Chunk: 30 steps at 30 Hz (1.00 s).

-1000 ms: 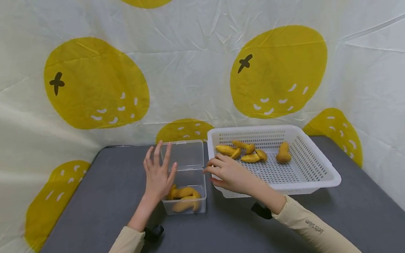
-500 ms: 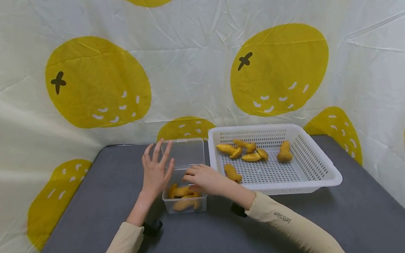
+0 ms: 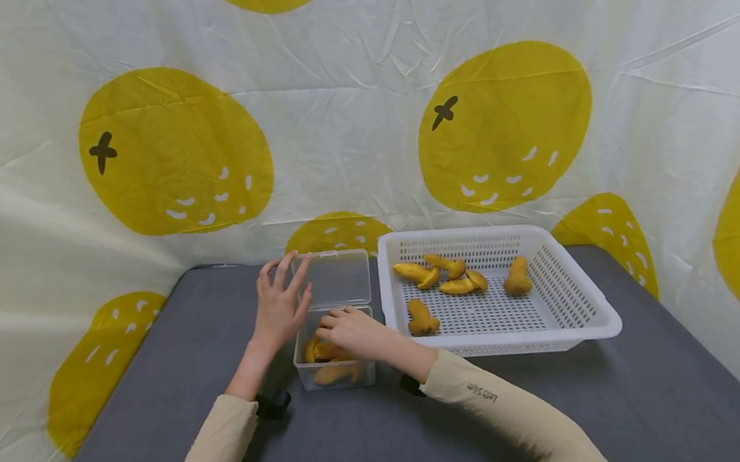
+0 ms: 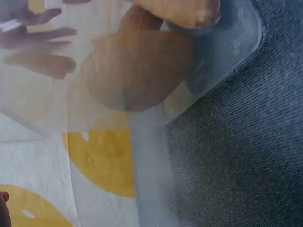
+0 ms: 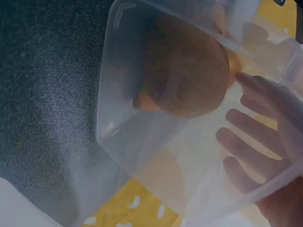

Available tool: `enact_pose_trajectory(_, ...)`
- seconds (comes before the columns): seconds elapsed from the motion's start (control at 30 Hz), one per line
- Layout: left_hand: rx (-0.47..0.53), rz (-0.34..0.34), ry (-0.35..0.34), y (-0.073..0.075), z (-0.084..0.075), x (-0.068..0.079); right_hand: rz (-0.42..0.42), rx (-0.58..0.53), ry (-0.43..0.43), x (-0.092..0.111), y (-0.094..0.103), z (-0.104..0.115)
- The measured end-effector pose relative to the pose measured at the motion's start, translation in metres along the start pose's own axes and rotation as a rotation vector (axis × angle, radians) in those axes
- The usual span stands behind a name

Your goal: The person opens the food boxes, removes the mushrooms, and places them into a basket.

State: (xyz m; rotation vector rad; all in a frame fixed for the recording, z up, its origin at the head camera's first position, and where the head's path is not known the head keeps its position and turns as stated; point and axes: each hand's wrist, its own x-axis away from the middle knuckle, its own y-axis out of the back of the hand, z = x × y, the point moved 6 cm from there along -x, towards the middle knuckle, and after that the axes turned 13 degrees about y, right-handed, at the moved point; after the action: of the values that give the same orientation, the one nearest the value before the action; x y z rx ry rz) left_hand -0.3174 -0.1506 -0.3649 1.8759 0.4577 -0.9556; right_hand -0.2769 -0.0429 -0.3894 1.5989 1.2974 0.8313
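Inside a clear plastic box point(image 3: 300, 375) lie several yellow-brown mushrooms point(image 3: 337, 373), piled low. From the right, my right hand point(image 3: 356, 333) reaches down into it; its fingers point(image 5: 253, 142) hang fairly straight and apart in the right wrist view. A fingertip there comes right up to a mushroom point(image 5: 187, 71), with no mushroom showing between thumb and fingers. At the box's left side my left hand point(image 3: 276, 303) is raised, fingers spread, overlapping the edge of the upright clear lid point(image 3: 341, 278). The left wrist view looks at a mushroom point(image 4: 137, 71) through the box wall.
A white slotted basket point(image 3: 583, 292) stands right of the box, holding several more mushrooms point(image 3: 421, 319). All this rests on a dark grey cloth-covered table point(image 3: 363, 440). A white curtain point(image 3: 341, 137) with yellow fruit prints hangs behind and at the sides.
My right hand has moved left from the basket's left edge over to the box and down into it, uncovering a mushroom in the basket. My left hand has stayed nearly in place.
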Motion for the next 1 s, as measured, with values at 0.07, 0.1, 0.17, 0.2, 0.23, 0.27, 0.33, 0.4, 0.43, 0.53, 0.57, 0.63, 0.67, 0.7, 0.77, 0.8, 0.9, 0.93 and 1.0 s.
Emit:
enact_pose_trajectory(0.07,0.002,-0.010,-0.013,0.000,0.001,-0.001,-0.017,-0.001,0.000,-0.002,-0.001,0.001)
enact_pose_trajectory(0.1,0.004,-0.014,-0.017,0.001,0.002,-0.002,-0.025,0.004,-0.001,-0.004,-0.001,0.001)
enact_pose_trajectory(0.17,0.005,-0.014,-0.019,0.001,0.002,-0.002,-0.032,0.021,-0.001,-0.006,-0.003,0.001)
enact_pose_trajectory(0.2,0.004,-0.014,-0.018,0.000,0.003,-0.003,-0.033,0.034,0.002,-0.008,-0.004,0.001)
enact_pose_trajectory(0.23,0.006,-0.016,-0.018,0.000,0.003,-0.003,-0.030,0.044,0.005,-0.009,-0.005,0.002)
enact_pose_trajectory(0.27,0.005,-0.014,-0.016,0.000,0.003,-0.003,-0.025,0.056,0.009,-0.010,-0.007,0.002)
enact_pose_trajectory(0.33,0.006,-0.011,-0.013,0.000,0.003,-0.003,-0.016,0.069,0.017,-0.013,-0.009,0.003)
enact_pose_trajectory(0.4,0.004,-0.007,-0.008,0.000,0.003,-0.003,-0.010,0.076,0.025,-0.015,-0.012,0.003)
enact_pose_trajectory(0.43,0.004,-0.004,-0.006,0.000,0.002,-0.003,-0.008,0.081,0.027,-0.015,-0.013,0.003)
enact_pose_trajectory(0.53,0.002,0.008,0.002,-0.001,0.002,-0.002,0.001,0.103,0.031,-0.018,-0.017,0.004)
enact_pose_trajectory(0.57,0.001,0.012,0.005,-0.001,0.001,-0.002,0.004,0.111,0.029,-0.018,-0.018,0.004)
enact_pose_trajectory(0.63,-0.001,0.019,0.011,-0.001,0.001,-0.002,0.010,0.128,0.026,-0.019,-0.020,0.004)
enact_pose_trajectory(0.67,-0.001,0.019,0.014,-0.001,0.001,-0.002,0.014,0.135,0.025,-0.019,-0.021,0.004)
enact_pose_trajectory(0.7,-0.002,0.021,0.018,-0.001,0.001,-0.002,0.017,0.138,0.024,-0.020,-0.021,0.004)
enact_pose_trajectory(0.77,-0.003,0.026,0.026,-0.001,0.002,-0.002,0.021,0.141,0.024,-0.020,-0.022,0.004)
enact_pose_trajectory(0.8,-0.002,0.027,0.029,-0.001,0.002,-0.002,0.022,0.143,0.023,-0.020,-0.022,0.004)
enact_pose_trajectory(0.9,0.002,0.031,0.032,-0.001,0.002,-0.002,0.022,0.122,0.015,-0.020,-0.021,0.004)
enact_pose_trajectory(0.93,0.003,0.031,0.031,-0.001,0.002,-0.002,0.023,0.114,0.010,-0.020,-0.021,0.004)
enact_pose_trajectory(1.0,0.002,0.030,0.028,-0.002,0.001,-0.002,0.028,0.096,0.001,-0.020,-0.021,0.004)
